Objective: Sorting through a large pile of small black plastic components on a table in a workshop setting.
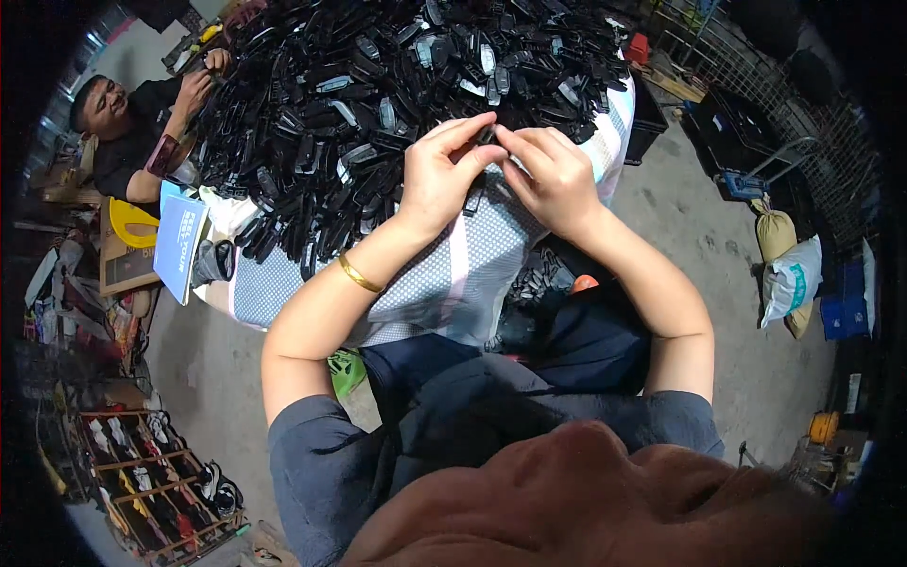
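Observation:
A big heap of small black plastic parts [378, 85] covers a table with a dotted cloth [453, 274]. Above its near edge my left hand [439, 175] and my right hand [548, 175] meet fingertip to fingertip, pinching one small black part [488, 134] between them. A second dark piece [475, 198] hangs just under my left palm. A gold bangle [359, 275] rings my left wrist.
Another person [142, 123] sits at the table's far left, hands in the heap. A blue booklet [178, 244] lies at the left corner. Wire racks [756, 76], a dark crate and sacks [789, 274] stand on the concrete floor at right. Shelves of shoes [151, 482] are lower left.

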{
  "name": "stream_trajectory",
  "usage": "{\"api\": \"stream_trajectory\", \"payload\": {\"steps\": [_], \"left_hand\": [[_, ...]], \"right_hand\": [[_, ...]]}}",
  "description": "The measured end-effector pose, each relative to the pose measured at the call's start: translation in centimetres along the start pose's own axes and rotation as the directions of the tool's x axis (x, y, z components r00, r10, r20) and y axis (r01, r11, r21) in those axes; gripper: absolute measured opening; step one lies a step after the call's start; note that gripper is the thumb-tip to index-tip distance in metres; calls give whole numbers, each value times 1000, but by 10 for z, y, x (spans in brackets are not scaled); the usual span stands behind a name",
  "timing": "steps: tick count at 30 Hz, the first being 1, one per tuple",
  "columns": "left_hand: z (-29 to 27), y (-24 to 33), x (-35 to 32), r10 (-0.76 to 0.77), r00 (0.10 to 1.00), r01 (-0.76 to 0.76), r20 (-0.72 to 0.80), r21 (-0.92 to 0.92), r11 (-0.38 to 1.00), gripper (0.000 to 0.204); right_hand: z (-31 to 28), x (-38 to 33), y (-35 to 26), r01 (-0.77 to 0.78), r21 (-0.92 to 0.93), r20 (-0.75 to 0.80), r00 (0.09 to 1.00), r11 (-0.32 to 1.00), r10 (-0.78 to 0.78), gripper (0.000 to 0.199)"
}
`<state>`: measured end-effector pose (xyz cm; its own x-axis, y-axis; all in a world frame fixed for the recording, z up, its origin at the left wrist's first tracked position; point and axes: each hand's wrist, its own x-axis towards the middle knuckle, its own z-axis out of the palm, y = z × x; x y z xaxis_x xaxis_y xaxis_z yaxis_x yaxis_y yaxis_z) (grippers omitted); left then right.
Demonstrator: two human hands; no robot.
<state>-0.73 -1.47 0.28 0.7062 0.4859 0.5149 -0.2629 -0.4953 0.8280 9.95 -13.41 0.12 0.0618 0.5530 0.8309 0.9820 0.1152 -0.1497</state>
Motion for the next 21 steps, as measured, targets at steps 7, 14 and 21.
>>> {"api": "stream_trajectory", "payload": {"steps": [7,14,21], "left_hand": [[-4,5,3,-64,994,90,86,-344,934,30],[-15,-4,10,-187,901,393,392,-554,734,32],[-12,-2,5,-104,922,322,374,-586,743,24]], "right_hand": [[2,2,6,-338,224,48,940,914,337,37],[3,-5,11,-454,478,326,887,752,327,31],[0,-9,-7,-319,331,147,947,888,286,26]]}}
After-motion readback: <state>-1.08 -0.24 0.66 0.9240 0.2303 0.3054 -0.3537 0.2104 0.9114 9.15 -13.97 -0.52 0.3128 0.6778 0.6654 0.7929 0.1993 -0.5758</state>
